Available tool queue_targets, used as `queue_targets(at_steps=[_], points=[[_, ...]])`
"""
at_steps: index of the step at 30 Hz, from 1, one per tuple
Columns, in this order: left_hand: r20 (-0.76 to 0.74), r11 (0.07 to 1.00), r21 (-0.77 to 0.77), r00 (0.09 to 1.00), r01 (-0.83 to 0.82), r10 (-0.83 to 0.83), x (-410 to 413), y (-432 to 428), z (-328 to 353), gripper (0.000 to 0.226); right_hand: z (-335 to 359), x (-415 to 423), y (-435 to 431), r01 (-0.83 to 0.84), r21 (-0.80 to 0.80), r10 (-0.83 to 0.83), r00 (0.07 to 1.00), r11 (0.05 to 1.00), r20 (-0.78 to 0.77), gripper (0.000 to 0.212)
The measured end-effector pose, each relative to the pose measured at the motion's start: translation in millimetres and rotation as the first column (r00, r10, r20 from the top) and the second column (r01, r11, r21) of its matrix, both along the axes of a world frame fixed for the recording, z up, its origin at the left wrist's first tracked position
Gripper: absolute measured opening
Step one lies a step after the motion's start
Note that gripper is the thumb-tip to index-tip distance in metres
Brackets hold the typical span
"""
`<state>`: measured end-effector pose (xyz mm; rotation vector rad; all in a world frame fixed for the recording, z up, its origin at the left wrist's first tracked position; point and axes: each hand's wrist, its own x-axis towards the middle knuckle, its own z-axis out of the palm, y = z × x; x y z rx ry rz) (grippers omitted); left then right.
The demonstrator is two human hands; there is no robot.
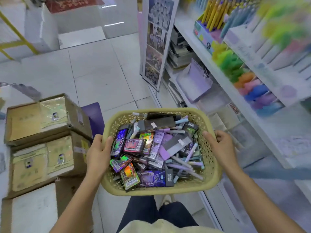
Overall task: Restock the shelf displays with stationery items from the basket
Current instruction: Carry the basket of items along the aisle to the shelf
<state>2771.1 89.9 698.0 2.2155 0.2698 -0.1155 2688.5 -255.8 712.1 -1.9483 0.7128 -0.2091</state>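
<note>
2 hands held the basket (168,190) up beside the shelf (198,46): the left hand (99,148) and right hand (220,143) each had fingers (222,136) curled over opposite rims. Either grip loosening could have tipped it, spilling the heaped pens (185,163) and packets (134,145).

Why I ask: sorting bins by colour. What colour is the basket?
Pale yellow-tan, with perforated walls; the head view shows the basket best.

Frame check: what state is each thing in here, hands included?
Basket: held up, full of stock.
Left hand: grips basket's left rim.
Right hand: grips right rim.
Loose pens: piled in basket.
Cardboard boxes: stacked, flaps closed.
Yellow pens: upright in shelf display.
</note>
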Motion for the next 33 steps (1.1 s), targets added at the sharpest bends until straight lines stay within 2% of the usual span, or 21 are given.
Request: queue_targets(at_steps=[9,12,23,28,33], points=[[-0.027,0.986,0.049,0.987,0.162,-0.161,178,-47,0,0.029,-22,122,-22,0.196,0.09,-0.196,0.981,0.977,-0.008,0.038],[-0.033,0.972,0.072,0.975,0.223,-0.221,224,-65,1,0.03,-25,149,-31,0.249,0.073,-0.248,0.969,0.966,-0.015,0.04],[-0.088,0.934,0.11,0.939,0.341,-0.332,335,-123,-10,0.027,-40,213,-56,0.372,0.135,-0.366,0.928,0.918,-0.068,0.04],[-0.102,0.886,0.115,0.892,0.45,-0.44,381,-146,-15,0.024,-47,225,-48,0.49,0.142,-0.481,0.872,0.86,-0.092,0.038],[-0.107,0.775,0.097,0.781,0.624,-0.615,438,-176,-23,0.03,-56,238,-23,0.672,0.13,-0.667,0.74,0.729,-0.088,0.043]])
